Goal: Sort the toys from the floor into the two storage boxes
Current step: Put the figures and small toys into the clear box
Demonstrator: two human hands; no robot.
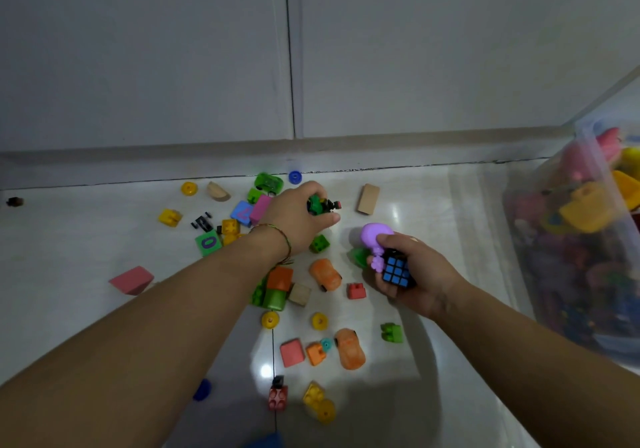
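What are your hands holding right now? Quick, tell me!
Left hand: closed, gripping a green toy vehicle just off the floor.
Right hand: closed, holding a puzzle cube and a purple toy together.

blue-faced cube [398,270], purple toy [374,234], orange car [325,274]

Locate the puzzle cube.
Head view, right of centre: the puzzle cube sits in the right hand, beside a purple toy, left of the clear storage box.

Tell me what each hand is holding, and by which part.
The left hand grips a small green toy vehicle round its body. The right hand holds a puzzle cube against its palm and pinches a purple toy at its narrow neck.
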